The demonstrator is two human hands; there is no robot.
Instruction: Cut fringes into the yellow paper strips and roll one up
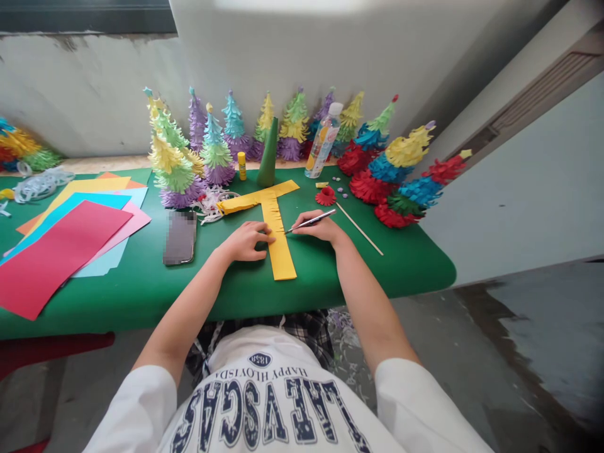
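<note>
A folded yellow paper strip lies lengthwise in front of me, with short cuts along its upper part. My left hand rests at its left edge, fingertips on the paper, fingers slightly apart. My right hand is closed around a slim silver craft knife or pen, whose tip meets the strip's right edge. Beyond the strip's top lies another yellow strip, crosswise, with fringed parts. A green paper cone stands behind it. Right of the strips sits a small red fringed paper ring.
Colourful paper trees line the table's back, beside a glue stick and a bottle. A phone and coloured sheets lie left on the green table. A thin stick lies right.
</note>
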